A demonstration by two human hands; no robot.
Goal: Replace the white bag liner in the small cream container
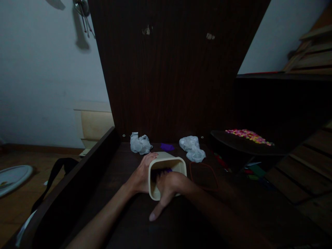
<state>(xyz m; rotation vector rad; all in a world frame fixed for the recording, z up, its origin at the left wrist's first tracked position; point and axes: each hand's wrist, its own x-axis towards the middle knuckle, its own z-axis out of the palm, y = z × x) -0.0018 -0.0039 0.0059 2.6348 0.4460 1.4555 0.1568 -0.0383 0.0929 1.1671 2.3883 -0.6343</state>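
Observation:
A cream plastic bin (168, 158) lies tipped on the dark wooden surface, its rounded-square mouth facing me. My left hand (144, 173) grips it from the left side, fingers over the top edge. Inside the mouth is my right hand (168, 183), its thumb stretched out below the rim and its fingers reaching inward, partly hidden in shadow. Something purple (168, 170) shows by those fingers; its kind is unclear. Just right of the bin lies a brown rounded-rectangular frame (203, 176). Behind the bin is a flat purple piece (167, 147).
Crumpled whitish plastic bags (140, 143) (192, 148) sit behind the bin, left and right. A dark upright panel (168, 76) rises at the back. A raised edge (77, 186) runs along the left. At right, a shelf (233, 140) bears small colourful pieces (249, 135).

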